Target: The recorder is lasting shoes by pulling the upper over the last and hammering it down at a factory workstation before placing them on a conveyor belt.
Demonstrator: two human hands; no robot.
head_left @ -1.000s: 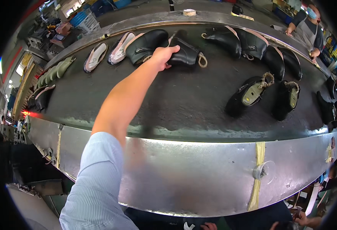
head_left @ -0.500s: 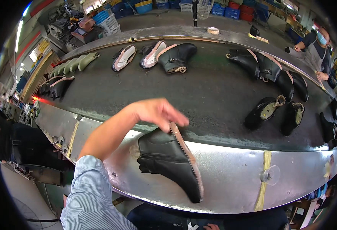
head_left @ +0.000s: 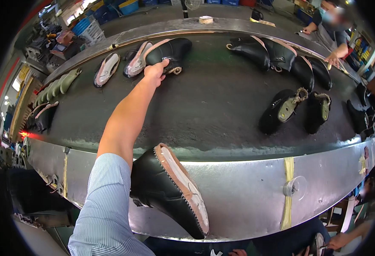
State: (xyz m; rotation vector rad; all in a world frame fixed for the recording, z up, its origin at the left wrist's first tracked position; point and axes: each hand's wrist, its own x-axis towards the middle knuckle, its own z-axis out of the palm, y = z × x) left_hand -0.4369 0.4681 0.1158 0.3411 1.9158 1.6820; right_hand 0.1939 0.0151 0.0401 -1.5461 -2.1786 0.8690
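Note:
My left hand point(head_left: 155, 73) reaches far across the bench, its thumb and curled fingers closed at the ankle of a black ankle boot point(head_left: 174, 48) lying on its side. This boot's sole edge has a pinkish toothed rim. Close to me, a second black boot point(head_left: 153, 183) lies on the metal strip beside my striped sleeve point(head_left: 110, 179). Its unsoled underside, with a toothed tan border and whitish middle, faces up and right. Of my right hand point(head_left: 238, 253), only a small part shows at the lower edge; its fingers are not clear.
Left of the held boot lie pale-bottomed shoes point(head_left: 107, 70). Black boots point(head_left: 281, 53) and two upright black shoes point(head_left: 277, 112) stand to the right. A clear round cup point(head_left: 296, 187) sits by yellow tape point(head_left: 287, 213). A co-worker point(head_left: 330, 38) works across the bench.
My left hand has let go of the near boot and moved forward to the far one. The near boot now shows more of its underside. The view has shifted right.

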